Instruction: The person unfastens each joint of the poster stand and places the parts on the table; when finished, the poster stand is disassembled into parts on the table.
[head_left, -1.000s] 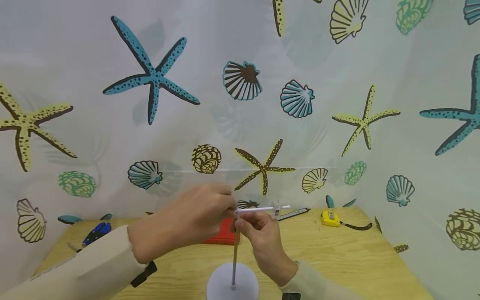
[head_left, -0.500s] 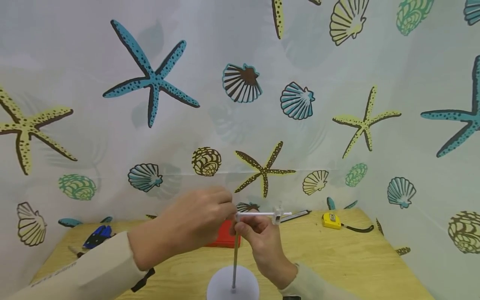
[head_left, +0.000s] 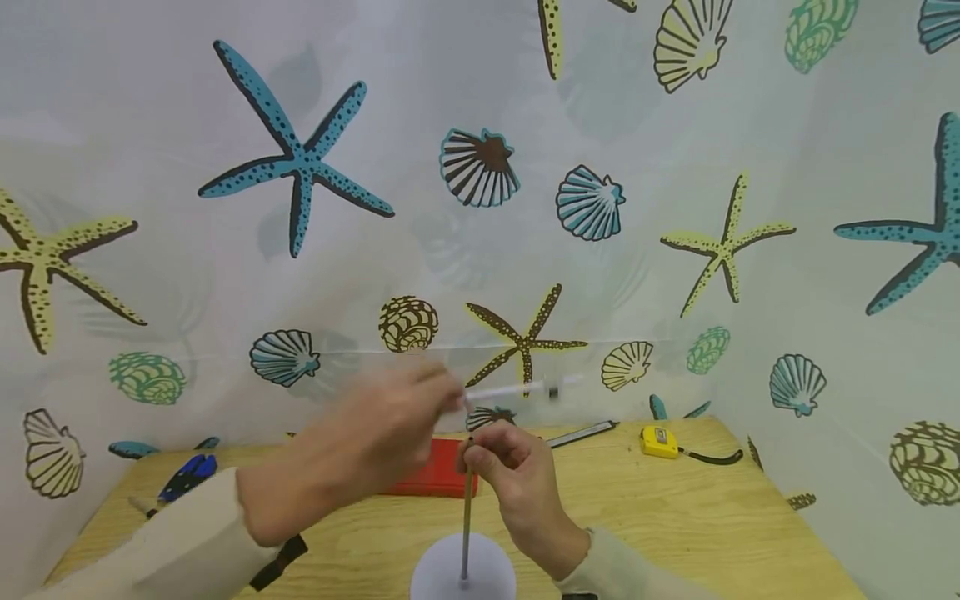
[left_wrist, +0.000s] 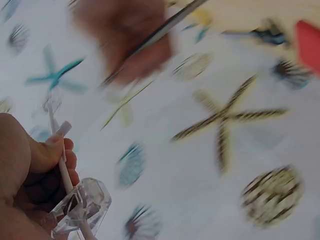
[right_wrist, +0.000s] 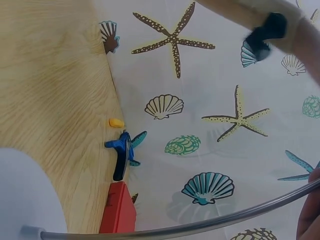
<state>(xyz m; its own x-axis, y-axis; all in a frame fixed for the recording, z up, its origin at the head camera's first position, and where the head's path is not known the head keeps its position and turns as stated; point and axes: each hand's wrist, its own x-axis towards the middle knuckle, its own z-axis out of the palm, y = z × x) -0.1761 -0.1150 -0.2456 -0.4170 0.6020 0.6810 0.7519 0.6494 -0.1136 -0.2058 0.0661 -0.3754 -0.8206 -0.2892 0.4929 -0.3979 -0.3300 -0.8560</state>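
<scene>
In the head view my left hand (head_left: 360, 433), blurred, pinches a thin white rod (head_left: 517, 389) just above the top of an upright metal rod (head_left: 466, 533). Seen from the left wrist, fingers and thumb curl round the white rod, and a faceted clear plastic piece (left_wrist: 95, 200) sits on it near the palm. A second clear piece (left_wrist: 51, 104) shows at its far end. My right hand (head_left: 528, 492) pinches the metal rod close to its upper tip. That rod rises from a round white base (head_left: 491, 575) on the wooden table (head_left: 637, 533).
Behind the hands lies a red case (head_left: 442, 468). A yellow tape measure (head_left: 660, 442) with a black strap is at the right, a narrow grey tool (head_left: 585, 433) at the back, and a blue-handled tool (head_left: 189, 477) at the left. A patterned curtain (head_left: 420, 242) hangs behind.
The left hand has raised the white rod off the top of the metal rod, whose tip now shows. The right hand keeps its grip in nearly the same place.
</scene>
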